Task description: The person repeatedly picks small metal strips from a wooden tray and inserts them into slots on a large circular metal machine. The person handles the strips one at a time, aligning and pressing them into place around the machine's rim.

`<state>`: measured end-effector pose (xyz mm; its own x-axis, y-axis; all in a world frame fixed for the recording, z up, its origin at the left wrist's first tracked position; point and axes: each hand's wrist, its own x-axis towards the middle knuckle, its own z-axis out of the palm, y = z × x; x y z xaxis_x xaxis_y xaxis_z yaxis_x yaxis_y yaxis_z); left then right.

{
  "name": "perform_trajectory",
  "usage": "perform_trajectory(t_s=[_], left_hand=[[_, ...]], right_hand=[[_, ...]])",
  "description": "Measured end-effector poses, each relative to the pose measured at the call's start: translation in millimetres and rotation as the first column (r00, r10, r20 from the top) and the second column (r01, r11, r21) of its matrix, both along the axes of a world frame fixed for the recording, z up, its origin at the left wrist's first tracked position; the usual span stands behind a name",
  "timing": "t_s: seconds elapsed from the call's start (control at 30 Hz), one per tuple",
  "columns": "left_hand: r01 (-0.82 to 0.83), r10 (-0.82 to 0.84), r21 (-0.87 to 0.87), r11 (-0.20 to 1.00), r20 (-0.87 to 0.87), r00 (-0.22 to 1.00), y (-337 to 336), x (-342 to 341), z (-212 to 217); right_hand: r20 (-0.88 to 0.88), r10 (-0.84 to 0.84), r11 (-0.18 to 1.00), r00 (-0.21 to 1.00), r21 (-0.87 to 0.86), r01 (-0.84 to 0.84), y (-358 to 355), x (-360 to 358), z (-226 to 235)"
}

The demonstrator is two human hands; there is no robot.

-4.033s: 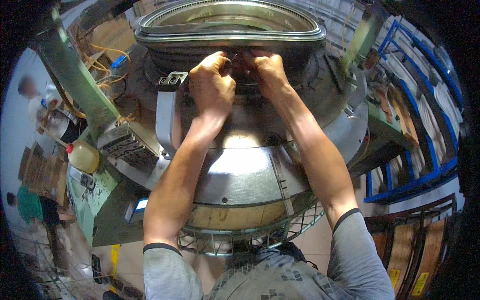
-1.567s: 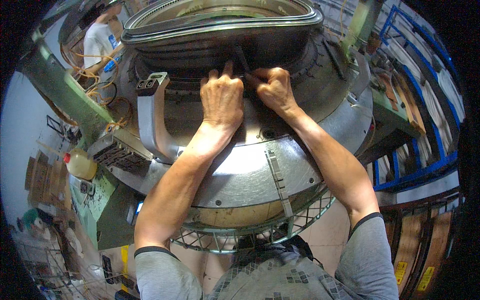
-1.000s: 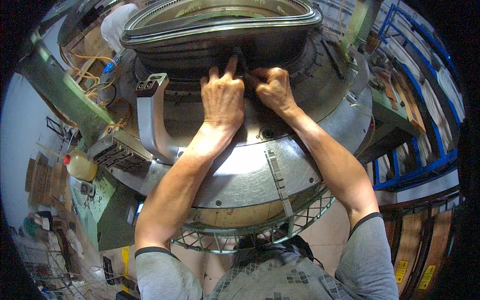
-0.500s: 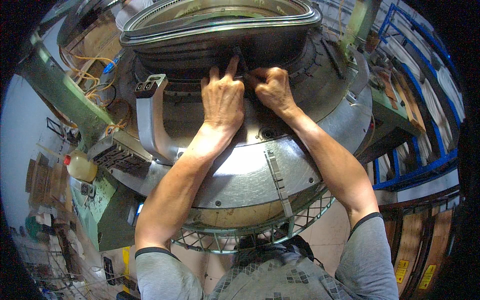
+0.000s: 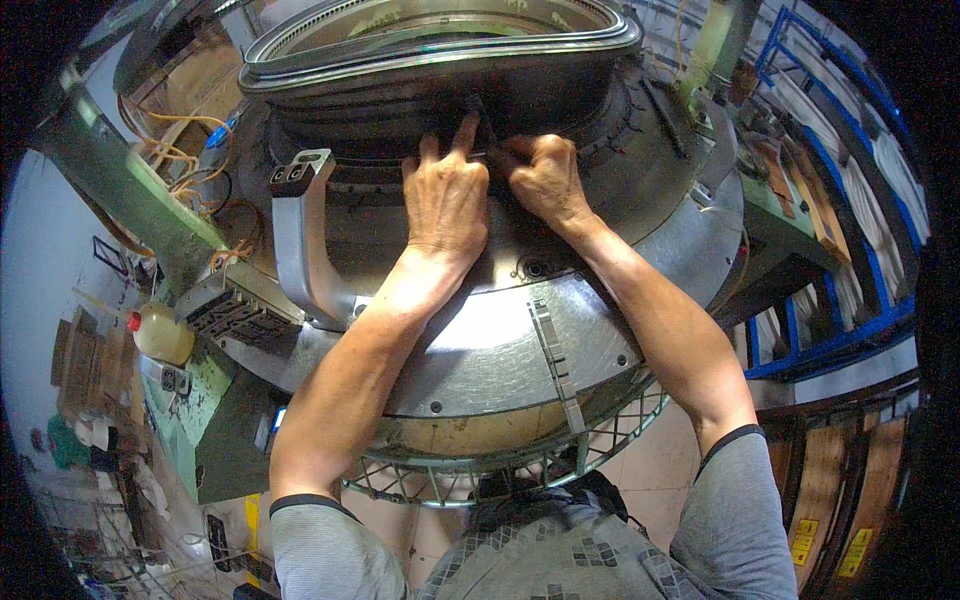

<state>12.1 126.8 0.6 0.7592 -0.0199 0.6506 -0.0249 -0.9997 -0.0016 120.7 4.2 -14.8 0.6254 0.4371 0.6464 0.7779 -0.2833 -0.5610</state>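
Both arms reach forward over a large round machine with a brushed metal ring. My left hand is palm down with its fingers stretched out. Its longest reaching finger touches a thin dark upright strip at the foot of the dark curved drum wall. Just right of it, my right hand is closed, thumb and fingers pinched together near the lower end of that strip. Shadow hides what the pinch holds, if anything. A bright metal rim runs round the top of the drum.
A grey metal handle-like bracket stands left of my left forearm. Green posts flank the machine, with orange cables at the left. A bottle with a red cap sits lower left. Blue racking stands at the right.
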Motion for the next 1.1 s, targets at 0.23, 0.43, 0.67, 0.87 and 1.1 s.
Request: perform_trajectory(t_s=[0.23,0.43,0.67,0.87,1.1], left_hand=[[0.010,-0.010,-0.013,1.000,-0.009,1.000,-0.2,0.1,0.2],[0.013,-0.013,-0.010,1.000,-0.013,1.000,0.5,0.8,0.2],[0.032,-0.032,-0.022,0.999,-0.002,0.999,1.3,2.0,-1.6],[0.038,-0.038,-0.017,0.999,0.022,0.999,1.1,2.4,-1.3],[0.015,-0.015,-0.010,1.000,-0.024,1.000,0.0,0.5,1.3]], right_hand=[[-0.030,-0.021,1.000,0.999,-0.007,0.021,0.7,-0.4,-0.2],[-0.022,-0.005,1.000,1.000,0.010,0.006,0.9,-1.1,0.2],[-0.037,-0.030,0.999,0.999,-0.020,0.030,1.3,1.2,-0.4],[-0.023,-0.046,0.999,0.999,-0.024,0.045,1.9,3.0,-1.8],[-0.037,-0.045,0.999,0.998,-0.019,0.044,1.7,0.6,-0.4]])
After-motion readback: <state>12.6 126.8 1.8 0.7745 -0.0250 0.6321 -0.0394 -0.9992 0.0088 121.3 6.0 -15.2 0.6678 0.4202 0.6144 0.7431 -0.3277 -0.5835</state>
